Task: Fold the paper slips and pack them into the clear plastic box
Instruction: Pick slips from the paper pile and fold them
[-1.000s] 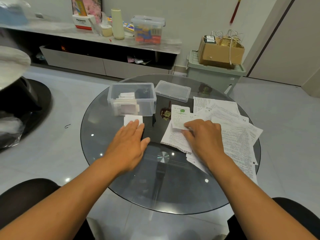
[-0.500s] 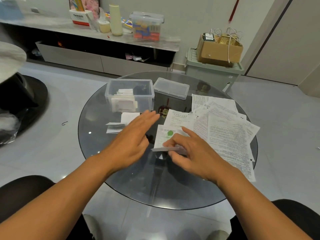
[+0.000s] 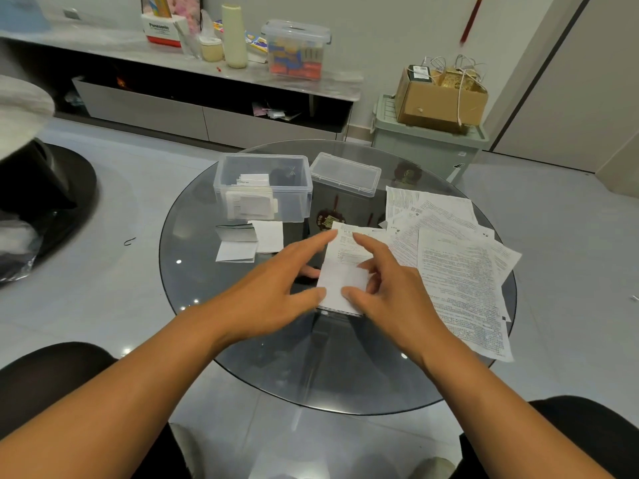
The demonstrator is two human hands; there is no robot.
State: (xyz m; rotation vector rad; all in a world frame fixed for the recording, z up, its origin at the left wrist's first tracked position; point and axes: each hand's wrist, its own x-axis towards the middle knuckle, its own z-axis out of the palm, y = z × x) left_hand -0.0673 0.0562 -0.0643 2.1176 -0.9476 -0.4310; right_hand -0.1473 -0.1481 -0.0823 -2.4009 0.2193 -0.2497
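Single head-worn view, looking forward and down

The wide-angle camera looks steeply down from close above a round glass table (image 3: 214, 326), both forearms reaching in from the bottom edge; it faces a low wall shelf (image 3: 173, 60) farther across the tiled floor.

Left hand (image 3: 273, 288) and right hand (image 3: 390, 288) pinch together, forearms angled inward
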